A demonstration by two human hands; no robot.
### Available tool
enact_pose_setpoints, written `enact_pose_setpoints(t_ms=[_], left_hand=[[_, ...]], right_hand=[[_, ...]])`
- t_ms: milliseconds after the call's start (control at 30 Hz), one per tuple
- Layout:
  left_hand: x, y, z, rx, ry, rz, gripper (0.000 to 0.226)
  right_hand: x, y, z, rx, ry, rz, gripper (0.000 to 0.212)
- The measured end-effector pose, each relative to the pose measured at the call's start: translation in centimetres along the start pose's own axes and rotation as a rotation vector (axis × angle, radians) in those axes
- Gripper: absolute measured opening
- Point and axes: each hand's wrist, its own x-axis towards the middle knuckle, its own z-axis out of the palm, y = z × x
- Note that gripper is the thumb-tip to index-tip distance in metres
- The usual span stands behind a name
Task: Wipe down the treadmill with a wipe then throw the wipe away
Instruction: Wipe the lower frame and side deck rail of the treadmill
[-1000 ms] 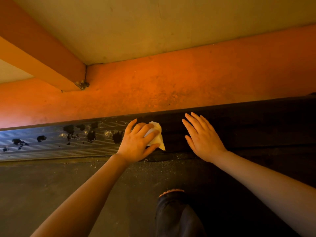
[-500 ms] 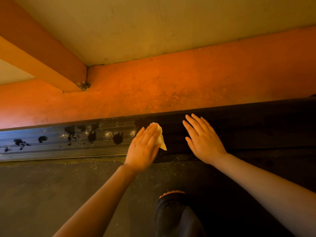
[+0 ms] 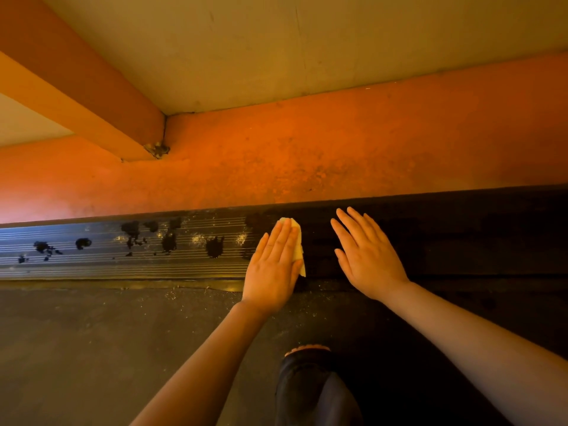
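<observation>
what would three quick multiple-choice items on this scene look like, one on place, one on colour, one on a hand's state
1. Where is the wipe?
A. on the floor
B. under the left hand on the ribbed rail
C. in the right hand

2. What colour is the wipe?
A. pale yellow
B. blue
C. black

3. How is the right hand?
A. clenched in a fist
B. pinching the wipe
C. flat, fingers straight, on the dark surface

Answers:
1. B, since the wipe peeks out beside the flat left palm.
2. A, its visible edge looks pale yellow.
3. C, its spread fingers hold nothing.
</observation>
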Motion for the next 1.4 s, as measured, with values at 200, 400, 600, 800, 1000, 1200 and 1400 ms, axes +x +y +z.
enact_pose_setpoints(t_ms=[200,400,600,800,1000,1200,1400], left_hand=[[-1.1,-1.6,-0.6,-0.025,-0.028,-0.162,0.062],[-1.1,1.5,-0.1,0.010,-0.039,-0.077,0.061],[-3.2,-0.7,0.4,0.061,-0.066,-0.126,0.064],[-4.0,-1.4,0.2,0.069,-0.115,-0.238,0.065],[-2.2,-2.2,-1.7,0.095,-0.163,-0.090,0.065],[-1.5,-3.0,-2.6,0.091,-0.209,-0.046,0.067],[1.6,-3.9,-3.3,0.045,-0.189,-0.088,0.066]], right_hand=[[0.7,-1.2,0.0,0.013,0.004,0.065,0.053],[1.1,-1.9,0.4,-0.025,0.023,0.042,0.056],[1.1,-1.4,0.2,-0.012,-0.004,0.008,0.058],[1.6,-1.3,-0.1,-0.007,-0.016,-0.047,0.056],[4.0,-5.2,1.2,0.012,0.001,-0.035,0.055],[4.4,-6.6,1.3,0.005,-0.022,0.044,0.056],[4.0,-6.1,1.6,-0.038,0.003,0.009,0.060]])
